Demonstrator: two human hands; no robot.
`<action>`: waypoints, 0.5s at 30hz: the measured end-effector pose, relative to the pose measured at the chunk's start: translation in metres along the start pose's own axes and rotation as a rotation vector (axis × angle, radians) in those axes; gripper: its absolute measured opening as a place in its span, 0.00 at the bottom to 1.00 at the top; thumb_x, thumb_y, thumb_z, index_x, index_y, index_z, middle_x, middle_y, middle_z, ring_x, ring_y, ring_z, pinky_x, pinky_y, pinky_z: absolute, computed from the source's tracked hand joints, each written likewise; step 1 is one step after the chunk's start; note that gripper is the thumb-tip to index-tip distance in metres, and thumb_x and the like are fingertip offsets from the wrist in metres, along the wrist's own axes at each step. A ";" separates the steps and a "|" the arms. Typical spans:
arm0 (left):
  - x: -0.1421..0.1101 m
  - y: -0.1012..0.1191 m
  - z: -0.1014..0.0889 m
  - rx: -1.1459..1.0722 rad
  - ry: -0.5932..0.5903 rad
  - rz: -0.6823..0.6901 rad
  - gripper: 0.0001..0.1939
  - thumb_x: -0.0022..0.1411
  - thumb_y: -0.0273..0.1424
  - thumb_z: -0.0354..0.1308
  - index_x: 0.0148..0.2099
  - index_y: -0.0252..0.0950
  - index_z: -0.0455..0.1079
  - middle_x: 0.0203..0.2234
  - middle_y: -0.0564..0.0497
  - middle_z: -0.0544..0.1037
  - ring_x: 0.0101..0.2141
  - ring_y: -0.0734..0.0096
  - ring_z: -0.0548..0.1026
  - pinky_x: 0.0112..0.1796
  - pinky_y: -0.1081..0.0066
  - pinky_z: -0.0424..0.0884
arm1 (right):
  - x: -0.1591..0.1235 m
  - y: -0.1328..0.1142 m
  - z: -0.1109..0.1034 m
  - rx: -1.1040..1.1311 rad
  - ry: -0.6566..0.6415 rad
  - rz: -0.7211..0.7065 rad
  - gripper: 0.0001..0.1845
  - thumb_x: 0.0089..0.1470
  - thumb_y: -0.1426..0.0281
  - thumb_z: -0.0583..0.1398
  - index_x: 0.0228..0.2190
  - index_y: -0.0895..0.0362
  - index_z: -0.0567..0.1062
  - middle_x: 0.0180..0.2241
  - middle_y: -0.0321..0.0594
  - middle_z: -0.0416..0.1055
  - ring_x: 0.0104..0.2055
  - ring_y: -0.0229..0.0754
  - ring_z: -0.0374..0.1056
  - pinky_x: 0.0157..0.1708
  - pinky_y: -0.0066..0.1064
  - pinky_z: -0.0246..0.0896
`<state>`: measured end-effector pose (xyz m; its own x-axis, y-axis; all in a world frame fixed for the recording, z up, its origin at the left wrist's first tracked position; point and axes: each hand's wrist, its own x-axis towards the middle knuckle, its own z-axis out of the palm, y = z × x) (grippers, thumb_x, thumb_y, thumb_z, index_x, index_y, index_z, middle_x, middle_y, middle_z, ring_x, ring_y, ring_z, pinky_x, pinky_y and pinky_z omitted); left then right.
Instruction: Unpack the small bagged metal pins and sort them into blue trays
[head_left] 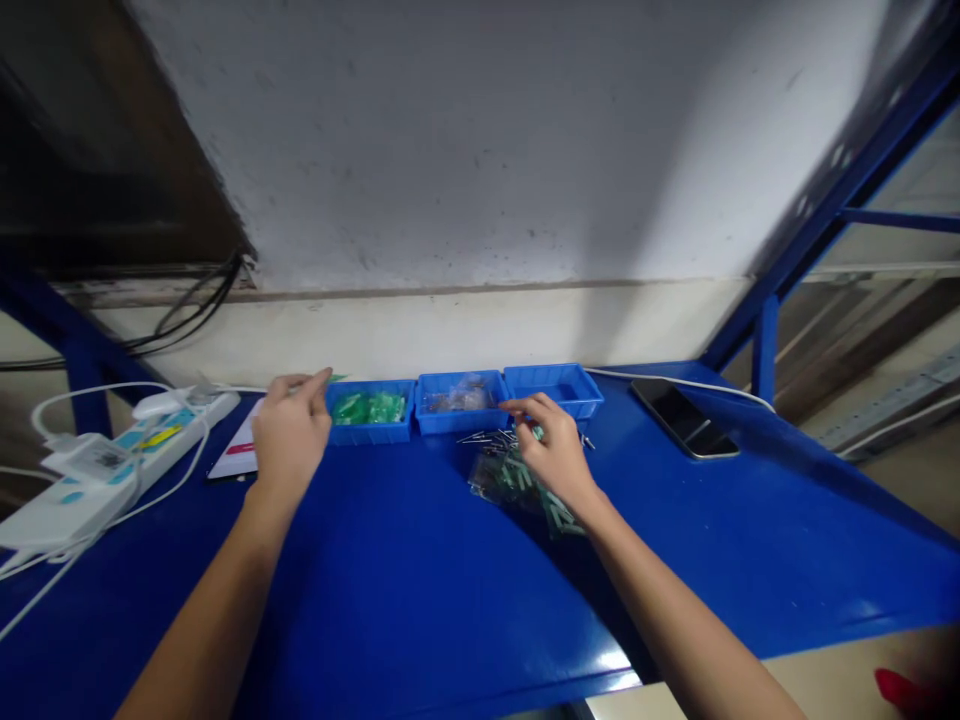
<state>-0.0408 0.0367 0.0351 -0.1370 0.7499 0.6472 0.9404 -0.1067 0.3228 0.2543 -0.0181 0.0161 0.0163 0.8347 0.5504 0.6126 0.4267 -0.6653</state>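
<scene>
My left hand [291,425] is closed in a pinch at the left end of the bins, with a thin green piece [339,377] showing at its fingertips. Beside it, the left blue bin [369,434] holds green plastic packets [367,407]. Over a pile of clear packets with pale green strips [517,478], my right hand [555,450] has its fingers curled together. Something small and pale green shows at those fingers, too blurred to name. Loose metal pins [486,438] lie by the pile, partly behind that hand.
The middle blue bin [461,421] contains clear plastic packets; the right blue bin [581,382] stands beside it. A dark phone [686,420] lies at right. Farther left are a second device with a lit screen [238,448] and a white power strip [112,490] with cables.
</scene>
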 end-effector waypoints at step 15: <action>-0.045 0.040 0.012 0.000 -0.255 0.127 0.24 0.62 0.43 0.47 0.58 0.40 0.61 0.51 0.42 0.66 0.35 0.61 0.74 0.36 0.64 0.70 | -0.012 0.009 -0.004 -0.421 -0.610 -0.069 0.31 0.41 0.68 0.67 0.49 0.54 0.70 0.45 0.50 0.67 0.48 0.54 0.62 0.47 0.45 0.58</action>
<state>0.0065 0.0066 0.0112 0.0647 0.8708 0.4874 0.9451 -0.2103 0.2502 0.2628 -0.0255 0.0052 -0.3998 0.9081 0.1242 0.8494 0.4180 -0.3222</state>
